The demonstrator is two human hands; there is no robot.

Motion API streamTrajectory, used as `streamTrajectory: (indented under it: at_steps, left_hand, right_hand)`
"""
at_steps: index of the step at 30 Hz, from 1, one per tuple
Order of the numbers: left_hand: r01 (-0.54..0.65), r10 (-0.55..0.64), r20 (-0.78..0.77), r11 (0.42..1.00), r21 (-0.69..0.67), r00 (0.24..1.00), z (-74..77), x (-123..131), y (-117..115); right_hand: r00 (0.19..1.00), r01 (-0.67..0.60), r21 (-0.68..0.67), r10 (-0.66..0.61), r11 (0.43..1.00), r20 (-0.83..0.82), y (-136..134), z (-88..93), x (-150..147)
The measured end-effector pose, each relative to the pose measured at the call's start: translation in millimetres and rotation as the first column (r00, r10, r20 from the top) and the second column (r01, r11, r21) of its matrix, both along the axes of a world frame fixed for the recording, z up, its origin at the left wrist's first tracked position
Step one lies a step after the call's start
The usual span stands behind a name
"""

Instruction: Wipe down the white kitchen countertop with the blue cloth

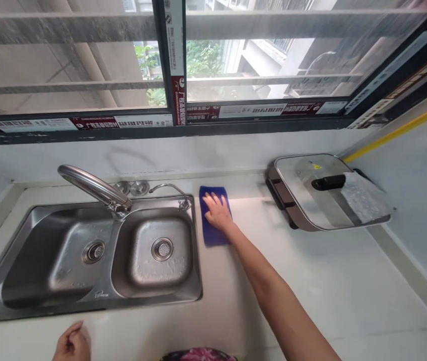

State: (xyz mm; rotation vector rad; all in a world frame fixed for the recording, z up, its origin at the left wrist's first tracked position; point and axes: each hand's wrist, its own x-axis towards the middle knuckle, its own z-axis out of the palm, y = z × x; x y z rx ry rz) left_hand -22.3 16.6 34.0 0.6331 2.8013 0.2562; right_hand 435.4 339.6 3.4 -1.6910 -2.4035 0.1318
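Resting right hand [218,213]: fingers spread wide, palm down on the dark blue rectangular cloth [213,233].
Cloth edges: left edge just beside the right rim of the stainless-steel double-bowl sink [196,260], a thin strip of counter between; far edge near the white wall [206,155]; right edge partly behind the hand.
Counter room: smooth white countertop [334,286] runs broadly right to the brown rectangular pan with a glass lid [322,203], at the far right.
Left hand [72,343]: fingers curled narrow, near left, just short of the sink's near rim; contact with the countertop cannot be told.
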Motion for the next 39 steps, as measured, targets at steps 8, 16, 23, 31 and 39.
streamTrajectory:
  at_steps: [8, 16, 23, 31, 39]
  left_hand:
    - [0.023, -0.023, -0.004, 0.999, 0.048, 1.000, 6.1, 5, 0]
    - [0.076, -0.076, 0.000, 0.987, 0.140, 0.997, 5.4, 10, -7]
    - [0.087, -0.093, 0.033, 0.984, 0.158, 0.995, 12.2, 16, -10]
    - [0.109, -0.122, 0.057, 0.975, 0.193, 0.991, 14.3, 20, -16]
    - [0.114, -0.124, 0.033, 0.967, 0.228, 0.992, 10.5, 19, -21]
  right_hand:
    - [0.969, -0.232, -0.016, 0.230, 0.972, -0.091, -64, 6.8, -10]
    - [0.970, -0.232, -0.023, 0.229, 0.972, -0.077, -169, -0.7, 7]
    - [0.966, -0.188, -0.058, 0.174, 0.981, -0.191, -234, 0.7, 48]
    - [0.957, -0.235, -0.072, 0.218, 0.969, -0.191, -241, 0.9, 67]
    - [0.916, -0.131, -0.084, 0.088, 0.988, -0.391, -233, 14.0, 64]
